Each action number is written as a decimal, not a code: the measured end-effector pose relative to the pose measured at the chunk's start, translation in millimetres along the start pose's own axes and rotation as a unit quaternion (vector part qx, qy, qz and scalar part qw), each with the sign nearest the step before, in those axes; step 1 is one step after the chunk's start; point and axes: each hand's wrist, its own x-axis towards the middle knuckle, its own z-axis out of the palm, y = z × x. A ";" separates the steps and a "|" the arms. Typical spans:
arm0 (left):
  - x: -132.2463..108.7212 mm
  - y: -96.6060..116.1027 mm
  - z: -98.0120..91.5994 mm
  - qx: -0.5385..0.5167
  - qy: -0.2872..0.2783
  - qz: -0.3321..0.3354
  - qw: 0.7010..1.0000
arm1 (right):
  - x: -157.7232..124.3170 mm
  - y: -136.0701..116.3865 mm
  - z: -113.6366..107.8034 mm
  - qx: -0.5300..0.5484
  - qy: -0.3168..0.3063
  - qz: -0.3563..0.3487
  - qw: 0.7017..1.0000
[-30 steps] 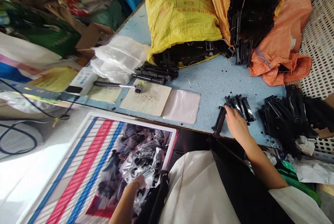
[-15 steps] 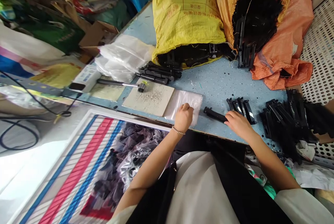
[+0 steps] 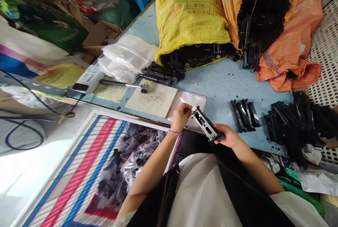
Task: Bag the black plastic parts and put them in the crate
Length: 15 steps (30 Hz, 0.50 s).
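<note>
A black part with a slotted pale underside (image 3: 206, 123) is tilted above the table's front edge. My right hand (image 3: 226, 135) is closed around its lower right end. My left hand (image 3: 181, 117) is closed beside the part's upper left end, over the clear plastic bags (image 3: 194, 99); whatever its fingers pinch is too small to make out. To the right of the held part, several black parts (image 3: 245, 115) lie side by side on the blue table (image 3: 216, 86).
A hammer (image 3: 124, 84) lies across a beige board (image 3: 151, 98). Behind are a yellow sack (image 3: 192, 8) and an orange sack (image 3: 295, 40) with black parts. More black parts (image 3: 290, 121) are heaped at the right. Plastic-wrapped items (image 3: 132, 160) fill a striped bag (image 3: 76, 170) below.
My right hand has lifted the black part off the table, moving it left and toward my body and turning its slotted side up. My left hand has shifted slightly left.
</note>
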 end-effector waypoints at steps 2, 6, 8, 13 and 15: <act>-2.2 -3.1 -2.0 0.093 0.001 0.088 0.992 | 9.2 5.0 0.8 0.026 -0.003 0.021 0.999; -2.6 -9.9 -8.7 0.162 -0.032 0.138 0.977 | 23.0 8.3 0.7 0.041 -0.007 0.013 0.999; -2.9 -10.8 -12.5 0.153 -0.034 0.133 0.979 | 28.7 7.9 4.5 0.009 0.001 0.006 1.000; -19.4 5.0 -17.3 0.149 -0.056 0.217 0.963 | 36.1 2.1 16.4 -0.143 0.045 -0.014 0.989; -32.2 15.5 -15.6 0.156 -0.090 0.274 0.945 | 34.2 -0.3 19.6 -0.237 0.071 -0.049 0.968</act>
